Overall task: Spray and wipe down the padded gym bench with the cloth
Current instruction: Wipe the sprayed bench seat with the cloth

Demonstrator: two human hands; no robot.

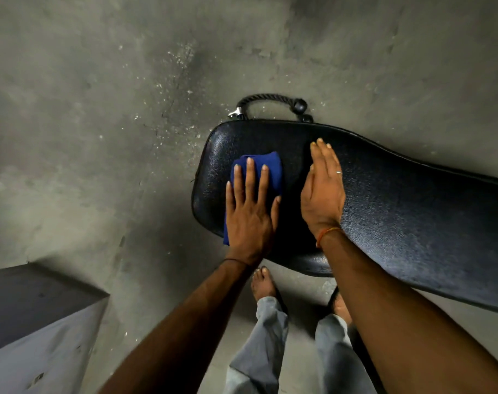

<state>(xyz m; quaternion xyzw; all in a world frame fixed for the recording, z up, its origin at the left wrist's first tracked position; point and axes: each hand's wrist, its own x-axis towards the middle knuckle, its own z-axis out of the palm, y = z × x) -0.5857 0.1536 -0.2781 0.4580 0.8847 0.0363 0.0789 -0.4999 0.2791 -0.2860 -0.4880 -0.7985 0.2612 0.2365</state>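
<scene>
Both hands lie on the padded surface (398,211), close to its rounded end. The left hand (249,211) presses the blue cloth (273,169) flat under the palm, its fingers (249,177) straight and spread, gripping nothing. The right hand (324,191) rests just beside it, tilted toward its edge, fingers straight and together, and it holds nothing. No spray bottle is in view.

This looks like the wiping step. It probably goes best with the palm's weight centred on the cloth so it does not bunch, and with overlapping strokes along the pad. Most of the pad stretches away to the right, so the right hand would need to lift clear of that path.

The seamed end edge lies just left of the cloth, where a stroke could slip off. A rope handle (270,99) lies on the floor (99,109) beyond the far edge, a grey box (28,308) stands well apart at lower left, and a foot (262,282) sits close by the near edge.
</scene>
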